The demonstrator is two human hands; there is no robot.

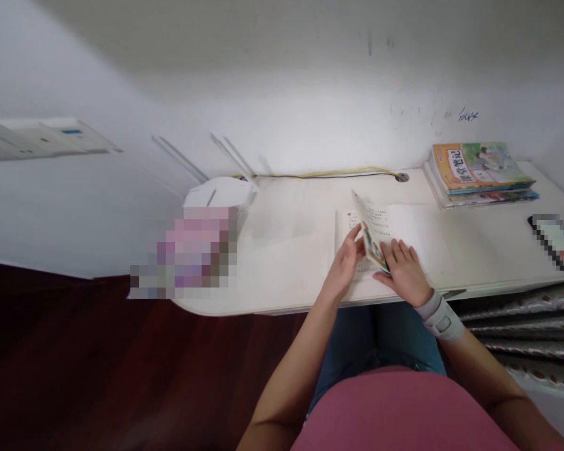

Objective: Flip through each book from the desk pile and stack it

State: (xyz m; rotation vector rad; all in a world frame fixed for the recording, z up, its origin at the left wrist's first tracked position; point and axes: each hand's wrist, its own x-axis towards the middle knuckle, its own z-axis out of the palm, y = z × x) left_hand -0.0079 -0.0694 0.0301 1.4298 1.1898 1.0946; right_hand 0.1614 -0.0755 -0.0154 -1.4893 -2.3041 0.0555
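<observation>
An open book (416, 235) lies on the white desk (291, 250) in front of me. One page (369, 228) stands up on edge in the middle of the book. My left hand (346, 260) pinches that page at its lower left side with thumb and fingers. My right hand (404, 269) lies flat on the book's right half, fingers stretched out, touching the raised page's lower edge. A grey band (442, 316) wraps my right wrist.
A stack of colourful books (479, 172) sits at the desk's back right. A phone (557, 241) lies at the right edge. A yellow and a black cable (329, 175) run along the wall. A white lamp-like object (219, 194) stands at the left. Dark wooden floor lies below.
</observation>
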